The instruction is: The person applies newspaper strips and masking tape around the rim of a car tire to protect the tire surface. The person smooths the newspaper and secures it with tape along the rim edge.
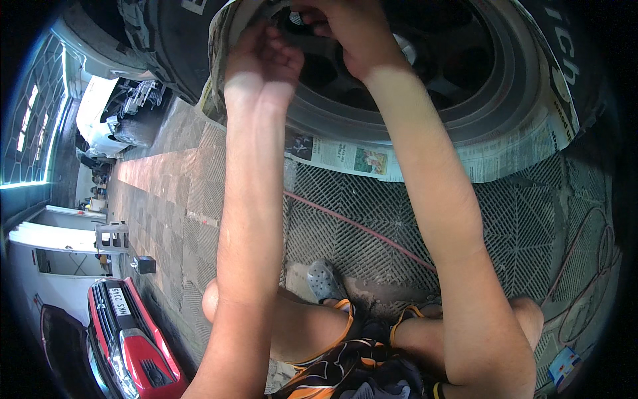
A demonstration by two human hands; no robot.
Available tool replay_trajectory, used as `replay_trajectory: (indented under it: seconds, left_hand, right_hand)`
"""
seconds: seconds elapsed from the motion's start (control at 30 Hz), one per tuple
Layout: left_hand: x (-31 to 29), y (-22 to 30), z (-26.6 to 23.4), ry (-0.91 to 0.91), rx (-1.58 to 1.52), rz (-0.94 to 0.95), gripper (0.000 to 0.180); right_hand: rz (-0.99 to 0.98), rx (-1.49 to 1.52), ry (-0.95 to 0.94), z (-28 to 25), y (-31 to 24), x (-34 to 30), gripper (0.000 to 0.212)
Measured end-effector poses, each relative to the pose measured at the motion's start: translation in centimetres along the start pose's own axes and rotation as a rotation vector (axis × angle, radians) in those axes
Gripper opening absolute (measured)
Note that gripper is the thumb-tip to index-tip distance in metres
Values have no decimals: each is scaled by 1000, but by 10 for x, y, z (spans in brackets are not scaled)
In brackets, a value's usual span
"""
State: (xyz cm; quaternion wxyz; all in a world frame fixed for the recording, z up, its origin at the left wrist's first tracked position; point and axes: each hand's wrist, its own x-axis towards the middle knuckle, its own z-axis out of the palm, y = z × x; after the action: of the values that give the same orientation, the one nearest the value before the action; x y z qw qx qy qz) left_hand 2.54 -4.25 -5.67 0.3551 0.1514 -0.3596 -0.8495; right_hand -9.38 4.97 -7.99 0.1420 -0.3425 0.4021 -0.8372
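Both arms reach up to a dark wheel rim [475, 126] with black spokes. Strips of newspaper [425, 163] are tucked round it, between the rim and the black tyre [585, 100]. At the rim's upper left, my left hand [266, 56] is turned palm up with its fingers curled in; what they hold, if anything, is hidden. Close by on the right, my right hand [349, 30] bends over a spoke opening with its fingers drawn together. A small pale patch shows by those fingertips, too dim to name. The top edge of the picture cuts off part of this hand.
A pinkish hose [359, 227] crosses the patterned floor tiles below the wheel, and more hose lies coiled [588, 272] at right. A red car front [136, 339] stands lower left. Farther left are a white car body [100, 116] and a small dark box [143, 265].
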Motion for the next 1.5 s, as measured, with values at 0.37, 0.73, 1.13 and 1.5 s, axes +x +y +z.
replay_trajectory:
  seconds: [0.37, 0.73, 1.13, 1.5]
  left_hand:
    - [-40, -1, -4, -27, 413, 332, 15]
    - [-110, 64, -245, -864, 1594, -448, 37]
    - [-264, -30, -563, -236, 2574, -503, 46]
    - [-198, 35, -441, -240, 2199, 276, 25]
  right_hand:
    - [222, -480, -219, 12, -59, -30, 21]
    - [16, -533, -438, 27, -56, -79, 23]
    - [665, -888, -1256, 17, 141, -285, 24]
    - [336, -1043, -1457, 14, 188, -397, 36]
